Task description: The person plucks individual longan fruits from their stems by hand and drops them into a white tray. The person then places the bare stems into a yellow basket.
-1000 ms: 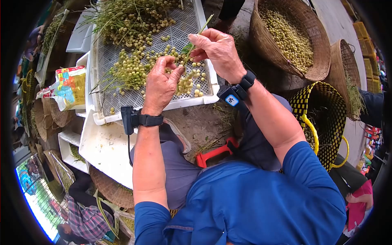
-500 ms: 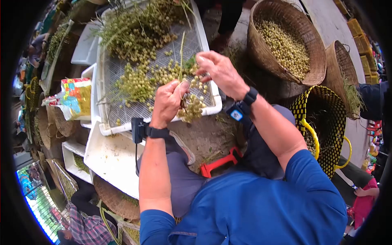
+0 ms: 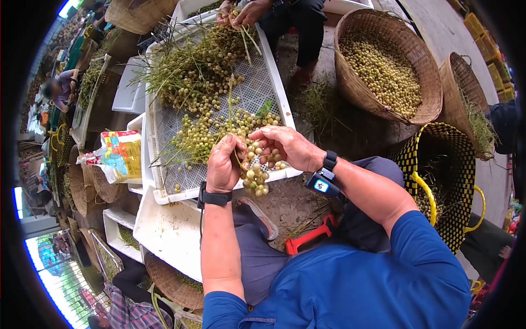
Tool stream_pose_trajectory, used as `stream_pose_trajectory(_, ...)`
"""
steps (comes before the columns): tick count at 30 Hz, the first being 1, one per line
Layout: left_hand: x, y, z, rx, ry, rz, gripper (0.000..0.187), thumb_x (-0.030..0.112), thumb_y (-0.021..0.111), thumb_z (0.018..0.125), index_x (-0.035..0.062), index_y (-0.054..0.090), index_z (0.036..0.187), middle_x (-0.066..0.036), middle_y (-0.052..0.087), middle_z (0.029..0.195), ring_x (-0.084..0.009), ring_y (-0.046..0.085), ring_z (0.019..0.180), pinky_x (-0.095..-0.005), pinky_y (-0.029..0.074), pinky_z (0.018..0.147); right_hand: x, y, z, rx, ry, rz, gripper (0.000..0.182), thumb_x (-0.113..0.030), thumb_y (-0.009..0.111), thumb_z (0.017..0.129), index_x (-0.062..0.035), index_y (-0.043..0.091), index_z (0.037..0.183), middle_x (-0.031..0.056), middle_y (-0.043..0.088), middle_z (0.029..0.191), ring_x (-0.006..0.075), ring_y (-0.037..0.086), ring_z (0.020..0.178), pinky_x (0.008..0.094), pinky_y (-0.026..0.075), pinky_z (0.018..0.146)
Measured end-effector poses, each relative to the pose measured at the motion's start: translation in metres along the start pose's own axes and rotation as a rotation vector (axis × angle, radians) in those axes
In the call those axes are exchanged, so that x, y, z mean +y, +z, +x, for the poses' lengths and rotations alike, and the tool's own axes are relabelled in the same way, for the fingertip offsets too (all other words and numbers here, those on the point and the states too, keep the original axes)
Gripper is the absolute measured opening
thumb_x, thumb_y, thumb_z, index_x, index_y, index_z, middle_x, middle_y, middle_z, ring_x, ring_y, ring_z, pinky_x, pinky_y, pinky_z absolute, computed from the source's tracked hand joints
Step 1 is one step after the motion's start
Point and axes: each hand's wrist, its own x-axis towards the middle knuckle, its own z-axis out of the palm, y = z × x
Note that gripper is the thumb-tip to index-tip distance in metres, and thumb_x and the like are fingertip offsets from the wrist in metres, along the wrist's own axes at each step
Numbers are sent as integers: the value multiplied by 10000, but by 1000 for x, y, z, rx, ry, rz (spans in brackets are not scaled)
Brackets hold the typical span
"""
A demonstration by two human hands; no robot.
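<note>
Now, left hand (image 3: 223,167): thumb and fingers pinched together on the stalk of a bunch (image 3: 256,180).
Right hand (image 3: 293,149): fingers half curled at the fruit; whether they grip any, I cannot tell.
Bunch: between the hands, hanging across the near edge of the tray (image 3: 278,79).
Tray: more fruit and stalks, with a co-worker's hands (image 3: 252,12) at the far end.
Basket (image 3: 433,94): loose fruit, right of the tray.
</note>
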Motion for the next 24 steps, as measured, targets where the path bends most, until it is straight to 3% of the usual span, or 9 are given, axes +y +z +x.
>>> stream_pose_trajectory(5, -2, 8, 8, 153, -19, 57, 318, 331, 523, 1044, 38, 626, 970, -13, 558, 755, -99, 529, 654, -252, 458, 529, -1, 0, 4, 26, -21, 4, 270, -302, 688, 952, -70, 631, 1078, 3, 630, 851, 88, 641, 691, 236, 514, 534)
stream_pose_trajectory(6, 0, 11, 11, 144, -15, 57, 329, 309, 503, 1050, 11, 629, 1105, -5, 554, 737, -85, 522, 635, -236, 450, 523, 0, -2, 6, 8, -26, -55, 259, -289, 706, 940, -74, 631, 1064, -2, 633, 840, 84, 639, 686, 232, 509, 535)
stream_pose_trajectory(7, 2, 14, 12, 144, -17, 55, 329, 309, 503, 1050, 11, 629, 1105, -5, 554, 737, -85, 522, 635, -236, 450, 523, 1, -5, 7, -10, -31, -113, 251, -276, 724, 929, -78, 630, 1050, -7, 636, 829, 80, 636, 681, 228, 505, 535)
stream_pose_trajectory(10, 5, 13, 13, 5, -43, 106, 408, 276, 475, 1047, -34, 544, 1302, 1, 553, 750, -69, 513, 606, -215, 438, 499, 4, -9, 11, -19, -52, -108, 229, -244, 727, 927, -81, 633, 1057, -9, 641, 825, 79, 629, 675, 219, 476, 522)
stream_pose_trajectory(17, 5, 4, 7, -111, -86, -72, 209, 230, 564, 1017, 34, 605, 1075, 5, 551, 733, -57, 510, 593, -202, 441, 461, -4, -4, 14, -75, -37, -33, 286, -231, 734, 921, -53, 646, 1127, -6, 618, 777, 79, 530, 568, 231, 399, 481)
stream_pose_trajectory(19, 7, 5, 6, -143, -94, -113, 187, 210, 596, 1005, 37, 606, 1076, -3, 571, 756, -63, 531, 602, -206, 456, 479, -6, -5, 17, -119, -26, -103, 298, -265, 749, 912, -60, 648, 1102, -14, 609, 760, 77, 532, 573, 228, 400, 489)
stream_pose_trajectory(21, 8, 7, 5, -15, -84, 14, 172, 202, 618, 995, 43, 603, 1060, -8, 585, 765, -71, 555, 619, -213, 473, 510, -5, -5, 17, -81, 3, -134, 274, -277, 757, 907, -68, 641, 1040, -16, 602, 743, 72, 533, 575, 222, 403, 496)
stream_pose_trajectory(24, 7, 3, 5, -6, -67, 3, 150, 202, 624, 995, 58, 595, 1024, -11, 595, 798, -76, 579, 666, -236, 494, 560, -5, -6, 19, -70, 78, -157, 227, -254, 747, 916, -76, 624, 983, -19, 599, 733, 65, 535, 574, 209, 399, 490)
